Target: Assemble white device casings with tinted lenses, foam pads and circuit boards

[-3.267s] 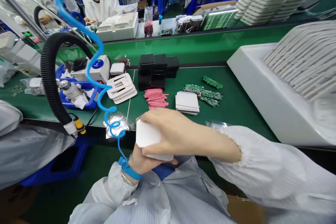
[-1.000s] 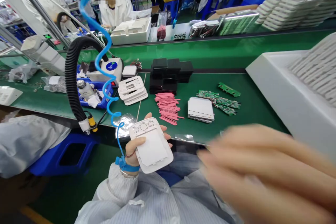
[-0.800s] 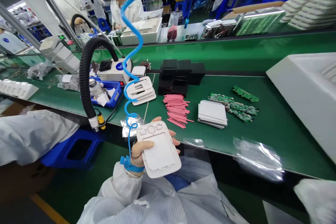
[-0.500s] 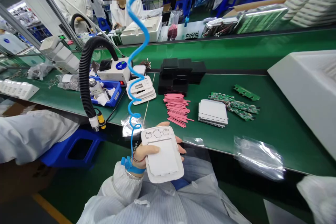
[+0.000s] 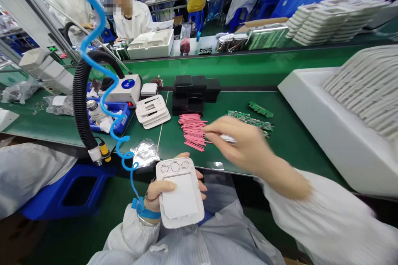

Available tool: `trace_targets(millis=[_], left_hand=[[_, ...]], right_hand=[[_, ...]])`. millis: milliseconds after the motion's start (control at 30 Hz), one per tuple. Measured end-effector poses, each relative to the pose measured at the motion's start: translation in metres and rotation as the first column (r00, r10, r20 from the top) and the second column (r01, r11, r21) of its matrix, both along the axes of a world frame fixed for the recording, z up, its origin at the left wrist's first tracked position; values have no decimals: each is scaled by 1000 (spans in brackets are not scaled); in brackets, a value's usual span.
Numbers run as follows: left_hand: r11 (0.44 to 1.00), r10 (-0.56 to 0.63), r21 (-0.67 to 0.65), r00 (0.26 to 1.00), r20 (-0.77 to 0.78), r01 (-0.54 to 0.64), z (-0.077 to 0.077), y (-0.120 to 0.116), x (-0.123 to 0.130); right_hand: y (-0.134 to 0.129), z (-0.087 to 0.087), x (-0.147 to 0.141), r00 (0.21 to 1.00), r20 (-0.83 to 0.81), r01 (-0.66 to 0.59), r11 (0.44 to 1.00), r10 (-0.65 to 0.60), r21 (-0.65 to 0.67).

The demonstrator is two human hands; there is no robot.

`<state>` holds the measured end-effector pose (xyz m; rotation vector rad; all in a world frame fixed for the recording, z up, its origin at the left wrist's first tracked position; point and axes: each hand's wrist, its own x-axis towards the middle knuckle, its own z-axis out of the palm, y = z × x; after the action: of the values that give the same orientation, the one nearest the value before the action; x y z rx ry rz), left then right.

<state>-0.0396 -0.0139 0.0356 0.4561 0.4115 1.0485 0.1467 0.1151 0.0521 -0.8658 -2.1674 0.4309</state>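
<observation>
My left hand is closed around a white plastic housing panel, thumb on its face, fingers behind its right edge. A white rectangular sheet lies on the panel, below several outlined button shapes. My right hand reaches over the bench, slightly blurred, thumb and forefinger together at the right ends of the pink strips. Whether a strip is between the fingertips I cannot make out. Under this hand a stack of white cards is mostly hidden. Green circuit boards lie just behind it.
Black boxes stand behind the strips. White panels are stacked on the left, near a blue tray and a black flexible hose. A coiled blue cord runs to my left wrist. A white bin stands on the right.
My right hand has come in from the right to the pink strips, now covering most of the cards. The clear bag at the front right no longer shows. My left hand still holds the panel.
</observation>
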Motion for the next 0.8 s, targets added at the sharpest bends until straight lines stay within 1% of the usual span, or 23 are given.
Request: trace_targets(millis=[33, 67, 100, 133, 167, 233, 300, 400, 500, 667, 800], left_hand=[[1000, 7, -20, 1000, 9, -6, 1, 0, 0], [999, 12, -35, 1000, 14, -11, 1, 0, 1], [999, 17, -45, 1000, 19, -16, 2, 1, 1], [998, 22, -52, 1000, 21, -21, 3, 1, 1], [998, 30, -54, 999, 22, -28, 4, 1, 1], [997, 53, -50, 998, 22, -51, 5, 2, 0], [996, 73, -52, 997, 23, -72, 5, 3, 0], [992, 97, -80, 995, 23, -95, 3, 7, 0], [988, 129, -90, 992, 9, -127, -1, 11, -1], [985, 168, -37, 983, -69, -171, -8, 16, -3], [984, 174, -4, 976, -128, -176, -7, 18, -4]], right_hand=[[8, -7, -7, 997, 76, 26, 1000, -25, -13], [16, -14, -14, 978, 199, 71, 997, -65, -27], [25, -23, -21, 938, 325, 141, 989, -121, -39], [32, -31, -27, 915, 373, 179, 983, -151, -41], [38, -38, -33, 895, 409, 211, 977, -178, -38], [45, -50, -39, 891, 405, 236, 971, -203, -31], [47, -57, -40, 894, 394, 241, 970, -214, -20], [44, -57, -36, 907, 365, 229, 974, -210, -8], [40, -52, -31, 926, 318, 219, 976, -203, -16], [30, -43, -28, 960, 212, 195, 980, -184, -34], [26, -40, -28, 973, 168, 169, 984, -157, -56]])
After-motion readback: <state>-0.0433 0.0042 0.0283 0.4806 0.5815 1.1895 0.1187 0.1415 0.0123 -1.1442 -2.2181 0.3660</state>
